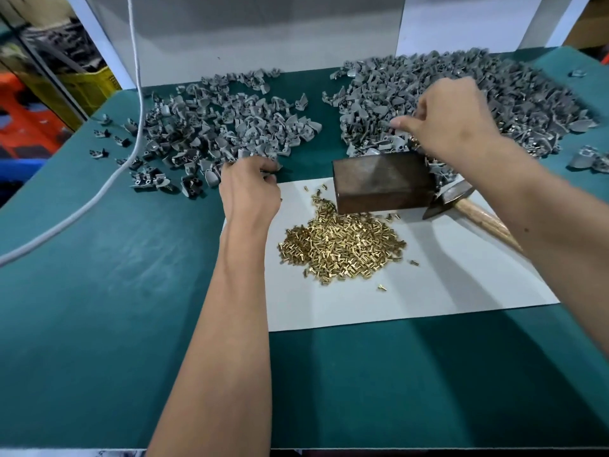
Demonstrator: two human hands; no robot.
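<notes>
The left hand [250,189] curls at the near edge of the left pile [211,127] of grey parts on the bench [99,291]. Its knuckles hide the fingertips, so I cannot tell what its grip holds. The right hand [451,123] hovers over the right pile [494,94], its grip pinching a grey part [397,123] that blurs into the heap. The right forearm covers most of the hammer [461,199] handle.
</notes>
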